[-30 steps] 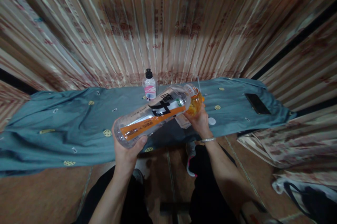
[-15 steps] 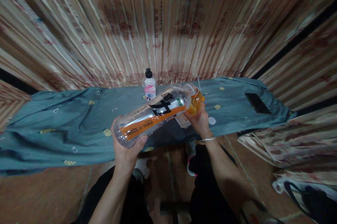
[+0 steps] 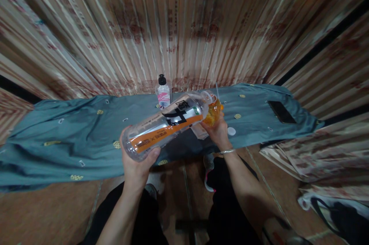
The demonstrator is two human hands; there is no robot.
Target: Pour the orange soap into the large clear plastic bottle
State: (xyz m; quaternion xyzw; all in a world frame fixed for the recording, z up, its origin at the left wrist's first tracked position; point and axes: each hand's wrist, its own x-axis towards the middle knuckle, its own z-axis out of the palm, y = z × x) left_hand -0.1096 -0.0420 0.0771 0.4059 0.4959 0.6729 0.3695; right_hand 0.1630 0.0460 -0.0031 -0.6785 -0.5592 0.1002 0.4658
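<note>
My left hand (image 3: 137, 168) is closed around the base of a large clear plastic bottle (image 3: 170, 122) with an orange and silver label. The bottle lies tilted, its neck pointing right and higher in view than its base. In my right hand (image 3: 219, 133) is a small see-through orange container (image 3: 213, 113), gripped from below and the right. The bottle's mouth meets the top of this container; whether liquid passes between them cannot be made out. A thin pale stick (image 3: 217, 90) rises behind the container. Near my right wrist a round white cap (image 3: 231, 131) rests on the cloth.
A green-grey cloth (image 3: 72, 141) with yellow prints covers the narrow table. Towards the back stands a clear bottle with a black top and pink label (image 3: 163, 95). A dark phone (image 3: 281, 112) lies at the right. Pleated curtains (image 3: 173, 26) hang behind and at both sides.
The base of the large bottle and my left hand have shifted slightly left. My right hand keeps the orange container at the bottle's mouth, nearly unmoved.
</note>
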